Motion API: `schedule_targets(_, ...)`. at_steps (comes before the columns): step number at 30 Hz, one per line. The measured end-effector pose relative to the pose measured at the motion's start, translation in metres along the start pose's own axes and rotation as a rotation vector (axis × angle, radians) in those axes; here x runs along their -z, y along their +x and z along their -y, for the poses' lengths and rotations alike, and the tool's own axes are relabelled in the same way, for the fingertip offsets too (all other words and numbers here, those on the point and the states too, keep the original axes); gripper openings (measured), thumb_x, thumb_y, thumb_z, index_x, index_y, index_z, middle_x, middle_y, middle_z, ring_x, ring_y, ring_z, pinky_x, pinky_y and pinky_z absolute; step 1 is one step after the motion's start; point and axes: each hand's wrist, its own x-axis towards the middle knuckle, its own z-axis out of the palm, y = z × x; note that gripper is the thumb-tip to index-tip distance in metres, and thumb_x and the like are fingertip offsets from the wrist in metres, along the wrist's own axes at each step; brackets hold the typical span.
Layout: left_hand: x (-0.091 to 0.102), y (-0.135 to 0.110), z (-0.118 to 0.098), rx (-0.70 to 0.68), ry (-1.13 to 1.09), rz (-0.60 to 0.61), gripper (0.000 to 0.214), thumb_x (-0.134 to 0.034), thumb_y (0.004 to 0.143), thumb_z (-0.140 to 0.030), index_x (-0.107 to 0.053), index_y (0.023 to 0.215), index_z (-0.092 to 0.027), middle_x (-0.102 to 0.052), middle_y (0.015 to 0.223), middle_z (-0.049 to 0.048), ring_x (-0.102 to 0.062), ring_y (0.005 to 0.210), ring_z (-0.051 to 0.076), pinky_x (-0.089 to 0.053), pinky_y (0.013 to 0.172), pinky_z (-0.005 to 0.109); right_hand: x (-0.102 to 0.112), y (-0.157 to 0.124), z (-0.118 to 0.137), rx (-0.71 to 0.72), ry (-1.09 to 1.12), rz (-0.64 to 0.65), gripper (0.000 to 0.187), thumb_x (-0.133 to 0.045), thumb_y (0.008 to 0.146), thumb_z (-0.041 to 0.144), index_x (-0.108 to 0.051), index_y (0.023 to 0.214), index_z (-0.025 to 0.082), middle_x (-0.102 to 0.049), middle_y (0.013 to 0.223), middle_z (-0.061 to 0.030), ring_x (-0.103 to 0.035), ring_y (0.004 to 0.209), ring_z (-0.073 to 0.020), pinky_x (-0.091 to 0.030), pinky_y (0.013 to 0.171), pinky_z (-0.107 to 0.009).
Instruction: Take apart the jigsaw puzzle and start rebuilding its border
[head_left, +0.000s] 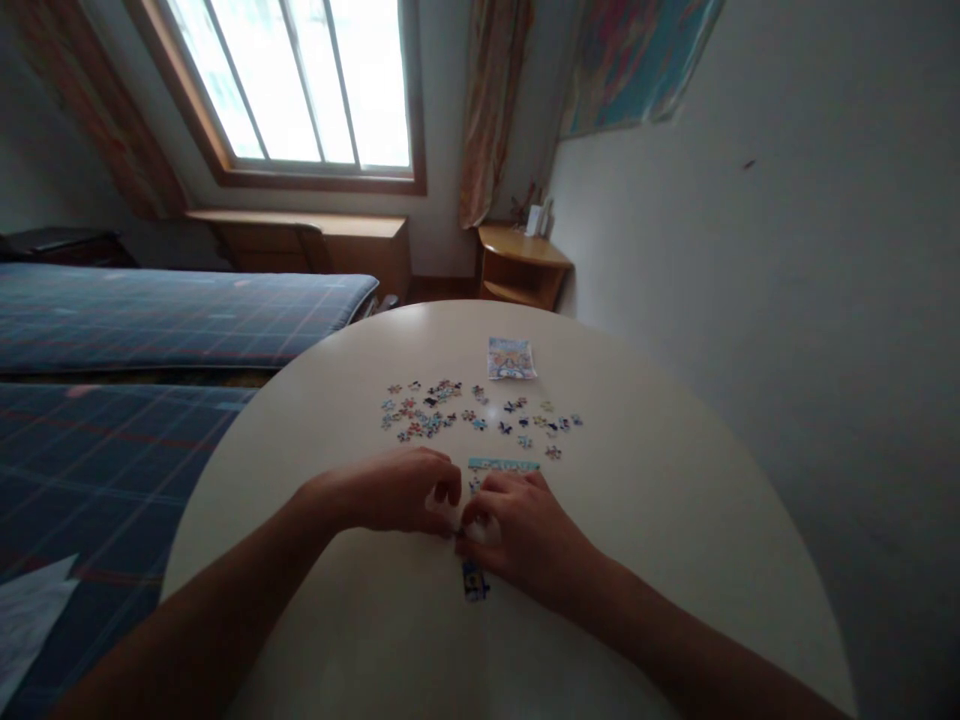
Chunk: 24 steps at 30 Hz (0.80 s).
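My left hand (pixel 397 488) and my right hand (pixel 521 530) meet over the near middle of the table, fingertips almost touching. Both are pinched at a small dark jigsaw piece, mostly covered by the fingers. Just below them lies a short joined section of jigsaw (pixel 474 582) with a dark picture. A light blue jigsaw strip (pixel 499 464) runs along the top, beyond my right hand, which hides part of what lies under it. Farther off, several loose jigsaw pieces (pixel 431 422) are scattered across the table, with more pieces (pixel 551 424) to the right.
A small printed picture packet (pixel 511 359) lies behind the loose pieces on the round white table (pixel 675 520). Beds with plaid covers (pixel 187 310) stand at the left. A wooden corner shelf (pixel 521 245) is beyond the table, and a wall runs along the right.
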Motion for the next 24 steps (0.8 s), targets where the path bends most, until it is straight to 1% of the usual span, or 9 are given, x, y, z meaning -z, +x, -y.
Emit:
schedule_targets(3,-0.005,0.002,-0.006,0.028,0.025,0.038,0.01,-0.072,0.075,-0.025,-0.067,0.081,-0.019,-0.067,0.078,0.0,-0.057,0.069,0.014,-0.04,0.062,0.024,-0.004,0.001,0.0,-0.042,0.007,0.011,0.01,-0.074,0.08,0.033,-0.075,0.084,0.024,-0.069,0.087,-0.0021,-0.063,0.093,-0.021,-0.032,0.086,-0.037)
schedule_targets(6,-0.01,0.002,-0.011,0.031,0.053,0.023,0.006,-0.068,0.077,-0.025,-0.066,0.075,-0.019,-0.066,0.074,-0.0003,-0.057,0.064,0.014,-0.037,0.059,0.024,-0.007,0.002,-0.001,-0.066,0.015,0.023,0.005,-0.073,0.079,0.026,-0.075,0.083,0.024,-0.069,0.085,-0.0008,-0.063,0.091,-0.0195,-0.031,0.086,-0.037)
schedule_targets(8,-0.013,0.001,-0.014,0.055,0.081,0.01,0.01,-0.066,0.079,-0.025,-0.066,0.072,-0.019,-0.065,0.071,0.0001,-0.057,0.061,0.014,-0.035,0.056,0.025,-0.008,0.002,-0.002,-0.073,0.021,0.03,0.004,-0.072,0.078,0.025,-0.076,0.081,0.025,-0.069,0.085,-0.0004,-0.063,0.091,-0.0194,-0.032,0.086,-0.037)
schedule_targets(10,-0.013,0.0,-0.016,0.067,0.102,0.001,0.011,-0.065,0.081,-0.025,-0.066,0.071,-0.019,-0.066,0.07,0.0007,-0.058,0.061,0.015,-0.035,0.055,0.026,-0.008,0.002,-0.001,-0.072,0.025,0.017,0.006,-0.072,0.077,0.025,-0.075,0.081,0.024,-0.069,0.085,-0.0011,-0.063,0.091,-0.0203,-0.032,0.085,-0.037)
schedule_targets(14,-0.014,0.0,-0.015,0.053,0.092,-0.015,0.008,-0.065,0.081,-0.022,-0.067,0.075,-0.019,-0.068,0.072,0.0006,-0.06,0.064,0.015,-0.036,0.057,0.025,-0.006,0.002,-0.001,-0.051,0.022,-0.011,0.009,-0.072,0.078,0.027,-0.074,0.085,0.022,-0.07,0.087,-0.0027,-0.063,0.092,-0.0216,-0.032,0.084,-0.037)
schedule_targets(17,-0.015,0.003,-0.011,0.031,0.05,-0.026,0.007,-0.066,0.083,-0.025,-0.068,0.079,-0.02,-0.068,0.074,0.0,-0.06,0.064,0.015,-0.036,0.057,0.025,0.002,0.0,-0.002,-0.048,0.039,0.018,0.006,-0.07,0.079,0.022,-0.074,0.083,0.022,-0.07,0.087,-0.0018,-0.063,0.088,-0.0199,-0.032,0.084,-0.036)
schedule_targets(20,-0.017,0.006,-0.006,-0.027,-0.039,-0.022,0.006,-0.064,0.085,-0.025,-0.069,0.089,-0.022,-0.07,0.078,-0.0006,-0.061,0.067,0.014,-0.038,0.059,0.023,0.016,-0.004,-0.007,-0.069,0.07,0.055,0.009,-0.066,0.081,0.019,-0.074,0.08,0.023,-0.07,0.082,-0.0004,-0.063,0.082,-0.0172,-0.032,0.083,-0.035)
schedule_targets(24,-0.017,0.009,-0.002,-0.063,-0.086,-0.025,0.007,-0.061,0.084,-0.021,-0.068,0.088,-0.021,-0.068,0.078,-0.0008,-0.06,0.066,0.013,-0.039,0.06,0.024,0.033,-0.009,-0.014,-0.091,0.06,0.154,0.014,-0.063,0.082,0.019,-0.074,0.075,0.022,-0.071,0.076,0.0004,-0.063,0.076,-0.0159,-0.033,0.083,-0.035)
